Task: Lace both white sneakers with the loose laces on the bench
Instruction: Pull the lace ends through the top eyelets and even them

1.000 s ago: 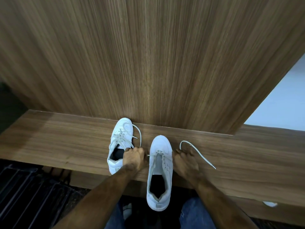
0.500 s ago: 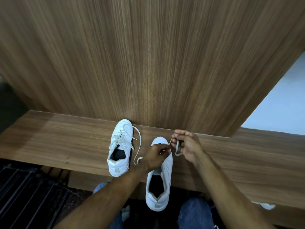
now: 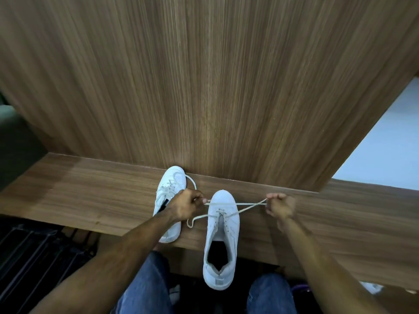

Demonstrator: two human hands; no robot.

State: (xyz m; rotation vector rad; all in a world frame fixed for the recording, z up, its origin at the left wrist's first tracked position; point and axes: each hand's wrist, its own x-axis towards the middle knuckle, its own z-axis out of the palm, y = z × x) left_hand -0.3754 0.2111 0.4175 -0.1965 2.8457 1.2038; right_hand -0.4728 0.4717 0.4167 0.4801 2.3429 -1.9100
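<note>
Two white sneakers stand on the wooden bench point(image 3: 90, 200), toes toward the wall. The left sneaker point(image 3: 169, 191) carries laces, and my left forearm covers part of it. The right sneaker point(image 3: 221, 236) has its heel hanging over the bench's front edge. A white lace point(image 3: 244, 206) passes through its front eyelets and is stretched across the toe. My left hand point(image 3: 187, 205) pinches one part of this lace just left of the toe. My right hand point(image 3: 280, 206) pinches the lace to the right of the shoe. A loose end curls beside the shoe, below my left hand.
A wood-grain wall panel point(image 3: 204, 87) rises straight behind the bench. A dark slatted rack point(image 3: 38, 257) sits below the bench at left. My knees in blue jeans point(image 3: 147, 288) are under the front edge. A white object point(image 3: 371, 287) lies on the floor at the lower right.
Both hands have drawn apart, pulling the lace taut across the right sneaker's toe. The right hand moved out to the right; the left hand shifted left, toward the laced sneaker.
</note>
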